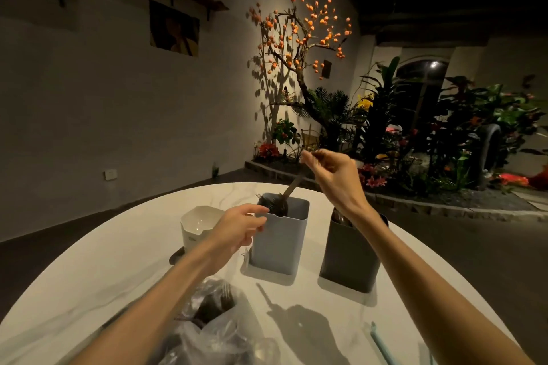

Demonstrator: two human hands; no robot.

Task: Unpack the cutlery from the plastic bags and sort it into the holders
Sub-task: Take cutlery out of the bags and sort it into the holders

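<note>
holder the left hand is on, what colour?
Light blue-grey holder, touched by the left hand; head view.

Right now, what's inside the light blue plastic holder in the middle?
Dark cutlery stands inside the light blue plastic holder: fork tines and a long handle poke above its rim. Its walls hide the lower parts.
</note>
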